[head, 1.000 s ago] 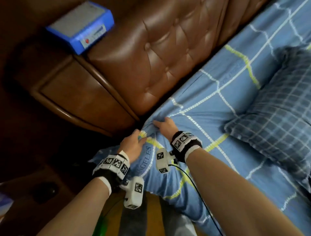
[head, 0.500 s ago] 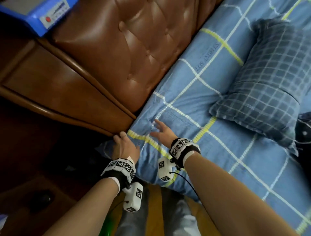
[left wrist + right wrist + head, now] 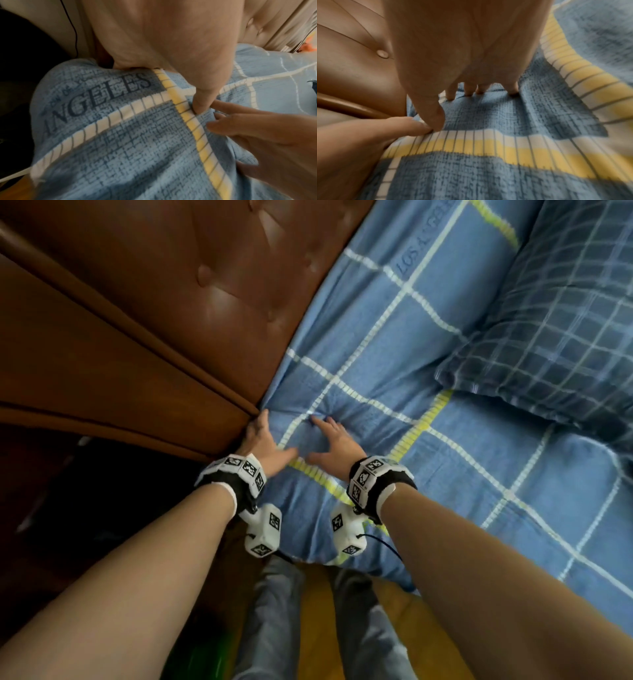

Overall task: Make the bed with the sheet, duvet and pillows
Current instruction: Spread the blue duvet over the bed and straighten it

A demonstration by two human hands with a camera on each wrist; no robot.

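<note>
A light blue sheet (image 3: 376,337) with white and yellow grid lines covers the mattress. Both hands lie on its corner beside the headboard. My left hand (image 3: 262,436) rests at the very corner with its fingers reaching into the gap by the wood and its thumb (image 3: 202,102) pressing the cloth. My right hand (image 3: 334,440) is spread flat just to the right, and its fingertips (image 3: 469,92) press into the sheet. The two thumbs touch. Neither hand holds anything. A dark blue checked pillow (image 3: 565,320) lies on the sheet at the right.
The brown tufted leather headboard (image 3: 205,285) and a wooden bedside cabinet (image 3: 102,371) close off the left. My legs in grey jeans (image 3: 274,611) stand on the wooden floor (image 3: 318,611) against the bed's edge. The floor to the left is dark.
Both hands let go of the bunched sheet corner and now press flat on it. The corner lies smooth against the headboard. My head has moved closer and further over the bed.
</note>
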